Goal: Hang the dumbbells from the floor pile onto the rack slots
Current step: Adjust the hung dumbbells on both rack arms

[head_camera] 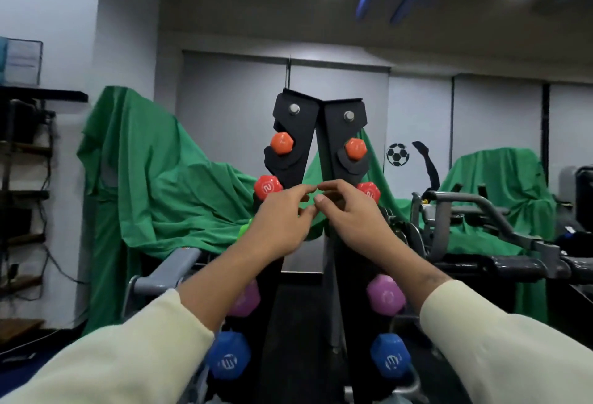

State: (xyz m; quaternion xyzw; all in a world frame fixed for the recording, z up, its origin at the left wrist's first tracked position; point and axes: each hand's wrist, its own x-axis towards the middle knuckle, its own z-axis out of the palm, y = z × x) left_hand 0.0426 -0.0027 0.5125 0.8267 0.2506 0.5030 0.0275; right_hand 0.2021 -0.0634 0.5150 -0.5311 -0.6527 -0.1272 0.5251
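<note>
A black A-shaped dumbbell rack (296,121) stands straight ahead. Hanging on it from the top down are orange dumbbells (281,143), red ones marked 2 (268,187), purple ones (385,295) and blue ones marked 3 (228,359). A bit of a green dumbbell (245,229) shows behind my left wrist. My left hand (277,224) and my right hand (351,214) are raised in front of the rack's middle, fingertips nearly touching each other. Both hands hold nothing, and their fingers are loosely spread. The floor pile is out of view.
Green cloth (154,179) drapes over equipment behind the rack on both sides. A grey gym machine bar (481,211) runs on the right and a grey padded bar (173,267) sits at lower left. Dark shelves (25,179) stand along the left wall.
</note>
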